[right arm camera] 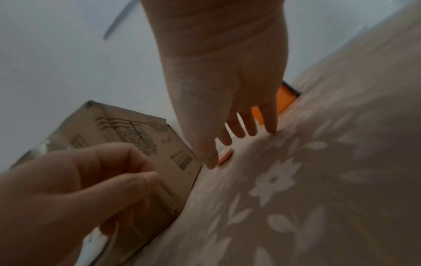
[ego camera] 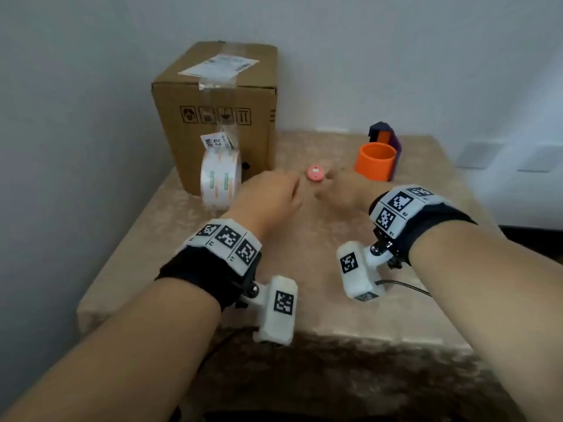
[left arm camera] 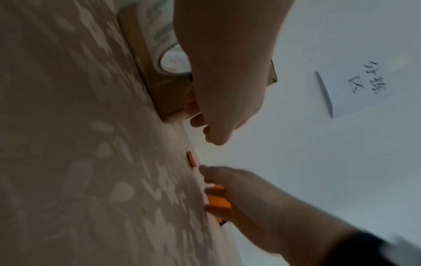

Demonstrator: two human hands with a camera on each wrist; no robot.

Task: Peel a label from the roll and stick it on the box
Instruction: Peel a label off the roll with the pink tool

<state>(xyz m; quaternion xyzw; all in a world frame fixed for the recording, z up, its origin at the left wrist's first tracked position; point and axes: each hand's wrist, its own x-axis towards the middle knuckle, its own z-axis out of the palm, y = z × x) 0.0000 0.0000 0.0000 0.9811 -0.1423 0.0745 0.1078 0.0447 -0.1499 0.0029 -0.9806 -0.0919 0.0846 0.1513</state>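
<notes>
We see the white label roll (ego camera: 221, 178) standing on edge against the brown cardboard box (ego camera: 219, 95), its light, floppy tail free at the top, the place to pinch. Left hand (ego camera: 268, 196) loosely curled and empty; right hand (ego camera: 341, 187) spread, empty, beside the roll.

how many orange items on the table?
2. An orange cup stands at the far right, with an orange panel in the dark purple holder right behind it. The pink disc beyond the hands is not counted. More may be hidden behind the box.
</notes>
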